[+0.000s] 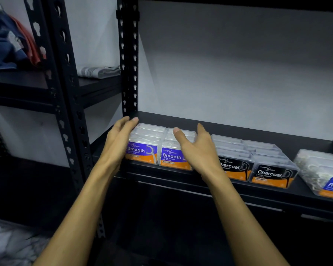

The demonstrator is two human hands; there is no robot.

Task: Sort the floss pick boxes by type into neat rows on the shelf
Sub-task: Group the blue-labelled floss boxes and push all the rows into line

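A black metal shelving rack [128,54] with perforated uprights stands against a pale grey wall [238,64]; its dark shelf [238,129] carries the floss pick boxes along the front edge; a neighbouring shelf [96,83] to the left holds folded grey cloth [99,72], with blue and orange fabric [12,45] further left; two rows of purple-labelled Smooth boxes [142,152] sit side by side at the shelf's left end, each row running back several deep, the exact count unclear; two rows of black-labelled Charcoal boxes [271,175] stand to their right, a small gap between the types; one blue-labelled box [325,181] is cut off at the right edge; the left hand [121,139] lies flat-fingered against the left side of the Smooth rows; the right hand [196,146], fingers spread and relaxed, rests at their right side, gripping nothing.
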